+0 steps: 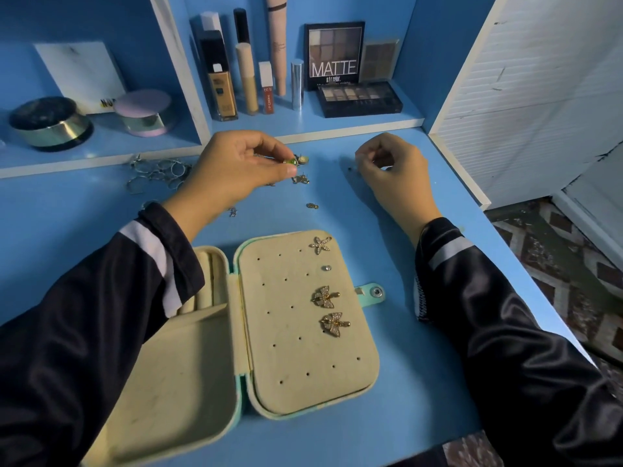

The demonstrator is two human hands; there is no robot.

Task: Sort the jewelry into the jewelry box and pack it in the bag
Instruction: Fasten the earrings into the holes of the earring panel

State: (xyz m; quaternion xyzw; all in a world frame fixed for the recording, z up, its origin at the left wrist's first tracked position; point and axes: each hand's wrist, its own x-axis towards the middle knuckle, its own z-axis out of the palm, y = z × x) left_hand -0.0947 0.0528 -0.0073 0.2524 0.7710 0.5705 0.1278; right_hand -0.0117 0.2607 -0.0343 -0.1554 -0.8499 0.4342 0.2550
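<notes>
An open mint jewelry box [303, 385] with a cream lining lies on the blue desk in front of me. Its right panel holds a starfish earring [321, 244], a small stud [326, 268] and two butterfly earrings [326, 295]. My left hand [232, 173] pinches a small green earring [290, 161] above loose earrings [301, 179] at the back of the desk. My right hand [392, 170] hovers to the right with its fingers curled; whether it holds anything I cannot tell. A pile of silver rings [158, 173] lies left of my left hand.
Behind the desk, blue shelves carry makeup bottles [222, 85], eyeshadow palettes [359, 99] and round compacts [50, 123]. A white panel [526, 96] stands at the right; the desk's right edge drops to a patterned floor [556, 264]. One small gold charm [312, 205] lies mid-desk.
</notes>
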